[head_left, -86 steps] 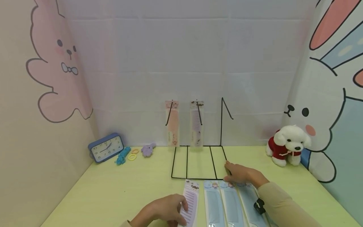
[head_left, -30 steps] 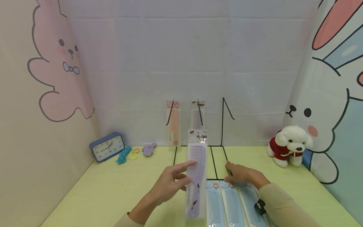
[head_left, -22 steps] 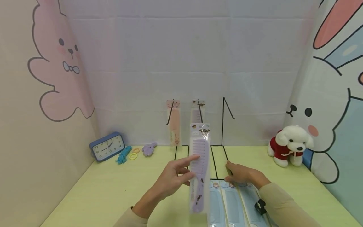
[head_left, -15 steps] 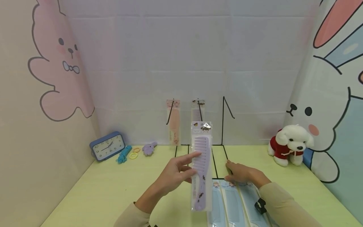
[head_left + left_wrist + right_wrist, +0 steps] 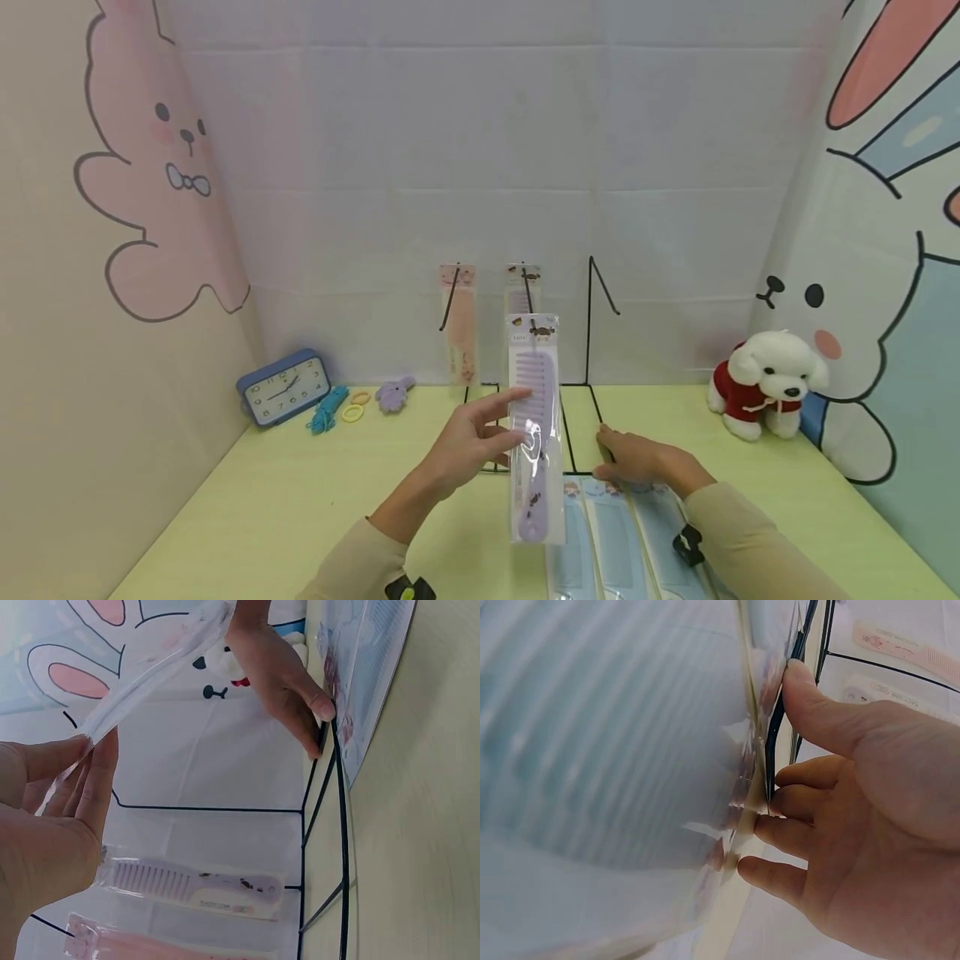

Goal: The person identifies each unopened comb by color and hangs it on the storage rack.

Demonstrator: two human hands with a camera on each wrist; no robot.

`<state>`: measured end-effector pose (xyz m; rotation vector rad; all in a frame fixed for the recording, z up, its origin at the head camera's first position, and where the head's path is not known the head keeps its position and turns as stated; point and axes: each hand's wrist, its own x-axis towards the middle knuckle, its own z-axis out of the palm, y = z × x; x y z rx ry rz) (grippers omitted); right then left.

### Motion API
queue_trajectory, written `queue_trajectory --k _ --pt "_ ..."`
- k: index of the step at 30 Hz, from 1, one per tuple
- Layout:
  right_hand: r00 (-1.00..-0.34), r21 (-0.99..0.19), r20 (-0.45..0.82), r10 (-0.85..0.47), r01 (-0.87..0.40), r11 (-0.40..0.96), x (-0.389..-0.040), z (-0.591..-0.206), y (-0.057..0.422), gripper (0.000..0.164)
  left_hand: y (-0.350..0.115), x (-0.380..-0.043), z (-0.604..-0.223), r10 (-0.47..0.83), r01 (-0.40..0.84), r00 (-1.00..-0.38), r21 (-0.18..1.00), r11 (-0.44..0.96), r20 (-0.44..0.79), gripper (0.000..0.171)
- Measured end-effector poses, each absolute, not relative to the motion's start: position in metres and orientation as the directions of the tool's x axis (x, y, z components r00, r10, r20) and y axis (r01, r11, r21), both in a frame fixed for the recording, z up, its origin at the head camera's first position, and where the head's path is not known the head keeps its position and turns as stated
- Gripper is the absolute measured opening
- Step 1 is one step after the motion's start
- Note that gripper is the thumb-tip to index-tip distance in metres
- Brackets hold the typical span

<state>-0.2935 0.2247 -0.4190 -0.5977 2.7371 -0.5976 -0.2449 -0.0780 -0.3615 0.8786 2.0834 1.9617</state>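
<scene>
In the head view my left hand (image 5: 468, 446) pinches the left edge of a purple comb in a clear packet (image 5: 535, 425), held upright above the table. The packet's top overlaps the tip of the middle hook of a black wire rack (image 5: 588, 333). In the left wrist view the packet (image 5: 150, 679) shows edge-on between thumb and fingers. My right hand (image 5: 645, 461) holds the rack's base at its front right corner; the right wrist view shows thumb and fingers (image 5: 791, 801) about the black wire. Another packaged purple comb (image 5: 519, 298) hangs on the middle hook, a pink one (image 5: 461, 333) on the left hook.
Several blue packaged combs (image 5: 617, 533) lie in front of the rack, partly under the right forearm. A blue clock (image 5: 283, 388), blue cord (image 5: 327, 410), small rings (image 5: 353, 412) and a purple toy (image 5: 393, 394) sit at back left. A white plush dog (image 5: 768, 383) sits at right.
My left hand has lifted the packaged purple comb from the table and carried it up and rightward to the middle hook's tip. My right hand stays at the rack's corner.
</scene>
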Motion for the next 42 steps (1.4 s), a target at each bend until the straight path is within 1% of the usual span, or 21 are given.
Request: queue_trajectory --k 4,8,17,24,36,42 --pt "-0.877 -0.445 -0.171 -0.449 -0.338 0.829 -0.294 -0.419 0.225 0.077 -0.076 -0.256 -0.365 0.447 0.310 -0.846 0.950 -0.030 0.290 0.051" --pt "-0.880 -0.439 -0.177 -0.440 -0.330 0.836 -0.296 -0.420 0.226 0.079 -0.074 -0.271 -0.371 0.387 0.303 -0.874 0.952 -0.035 0.292 0.047" --pt "-0.876 -0.445 -0.186 -0.445 -0.329 0.833 -0.297 -0.422 0.225 0.080 -0.064 -0.299 -0.369 0.290 0.265 -0.921 0.964 -0.029 0.261 0.047" --pt "-0.878 -0.447 -0.193 -0.438 -0.318 0.836 -0.296 -0.421 0.226 0.079 -0.057 -0.321 -0.365 0.213 0.253 -0.945 0.967 -0.002 0.248 0.045" --pt "-0.881 -0.452 -0.193 -0.432 -0.311 0.836 -0.295 -0.417 0.226 0.081 -0.056 -0.348 -0.359 0.190 0.267 -0.950 0.959 0.091 0.246 0.047" --pt "-0.885 -0.452 -0.188 -0.427 -0.308 0.837 -0.295 -0.419 0.225 0.084 -0.055 -0.356 -0.361 0.194 0.264 -0.949 0.962 0.068 0.247 0.045"
